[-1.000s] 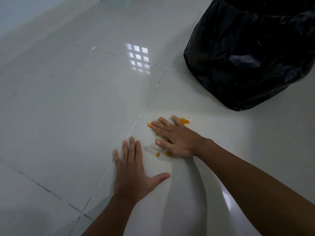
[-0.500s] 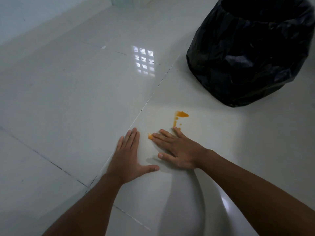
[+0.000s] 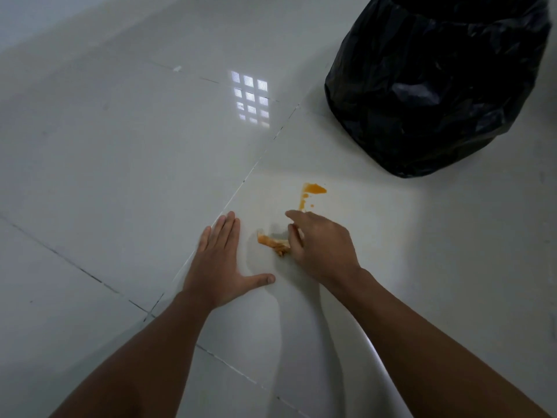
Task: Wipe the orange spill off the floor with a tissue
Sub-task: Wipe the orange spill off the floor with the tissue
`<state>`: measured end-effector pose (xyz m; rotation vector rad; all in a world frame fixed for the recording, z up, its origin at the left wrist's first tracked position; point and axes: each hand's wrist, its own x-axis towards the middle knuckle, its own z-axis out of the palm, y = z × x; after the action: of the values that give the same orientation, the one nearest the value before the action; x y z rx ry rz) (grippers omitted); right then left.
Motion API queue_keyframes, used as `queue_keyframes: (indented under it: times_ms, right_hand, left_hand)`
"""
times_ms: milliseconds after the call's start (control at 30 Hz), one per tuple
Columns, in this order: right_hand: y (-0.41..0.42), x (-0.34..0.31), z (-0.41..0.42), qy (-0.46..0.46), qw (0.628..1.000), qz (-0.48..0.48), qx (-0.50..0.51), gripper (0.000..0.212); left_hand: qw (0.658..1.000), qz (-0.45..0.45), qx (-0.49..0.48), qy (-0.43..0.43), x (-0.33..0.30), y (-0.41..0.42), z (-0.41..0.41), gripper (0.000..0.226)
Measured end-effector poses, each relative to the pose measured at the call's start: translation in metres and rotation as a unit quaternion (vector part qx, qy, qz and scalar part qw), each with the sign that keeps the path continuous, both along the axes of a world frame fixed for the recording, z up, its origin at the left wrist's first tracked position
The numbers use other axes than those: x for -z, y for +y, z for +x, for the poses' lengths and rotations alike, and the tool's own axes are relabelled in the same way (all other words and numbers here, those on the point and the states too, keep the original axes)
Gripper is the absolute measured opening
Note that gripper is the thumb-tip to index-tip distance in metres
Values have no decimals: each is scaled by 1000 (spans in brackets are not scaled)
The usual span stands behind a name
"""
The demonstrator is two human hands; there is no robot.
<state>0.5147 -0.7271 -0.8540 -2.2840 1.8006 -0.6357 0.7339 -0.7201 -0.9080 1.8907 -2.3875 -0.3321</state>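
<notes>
An orange spill lies on the glossy white floor tile, a blob with a thin streak running toward me. My right hand sits just below it and pinches a crumpled, orange-stained tissue with curled fingers; most of the tissue is hidden under the hand. My left hand presses flat on the tile to the left, fingers straight and thumb spread.
A bin lined with a black plastic bag stands at the upper right, close behind the spill. Tile seams run diagonally across the floor. A window's reflection shines on the tile beyond my hands.
My right hand drew back toward me from the spill, then lifted and curled round the stained tissue. The orange blob and streak came into view. My left hand stayed flat.
</notes>
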Motion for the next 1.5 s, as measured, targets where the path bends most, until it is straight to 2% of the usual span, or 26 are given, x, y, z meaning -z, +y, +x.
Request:
queue_keyframes:
  times_ms: [67,167,233,300,467,800,900,1000,1100,1333,1433,1500]
  right_hand:
    - [-3,-5,8,27,999,13,-26,32]
    - [-6,-6,20,95,985,78,-119,42]
    - [-3,0,26,138,975,87,-150,43]
    - [3,6,28,141,974,83,-157,44]
    - [17,15,8,101,981,52,-159,48]
    - [25,21,-18,42,989,22,-137,33]
    - [20,21,-10,-16,997,50,-63,28]
    - [12,19,4,-76,991,99,39,40]
    - [5,19,15,-84,986,123,72,40]
    - [-2,18,5,-74,987,141,-16,21]
    - [-4,15,-21,-83,981,147,-92,22]
    - [-2,14,-33,-94,983,125,-94,28]
  left_hand:
    - [1000,-5,2,-3,0,0,0,140]
    - [1000,-8,3,-1,-1,1,-1,139]
    - [1000,-12,10,7,-2,1,-1,137]
    - [1000,-10,18,3,-1,2,1,133]
    - [999,-8,16,-27,1,2,2,138]
    - [1000,-12,10,-18,2,2,1,141]
    - [1000,-16,11,-15,3,1,2,140]
    - [1000,-18,7,-11,4,1,2,139]
    - [1000,-18,5,-7,4,1,1,139]
    - [1000,-17,4,-12,4,1,1,137]
    - [1000,-17,5,-10,3,0,1,138]
    - [1000,-15,2,-10,2,0,1,138]
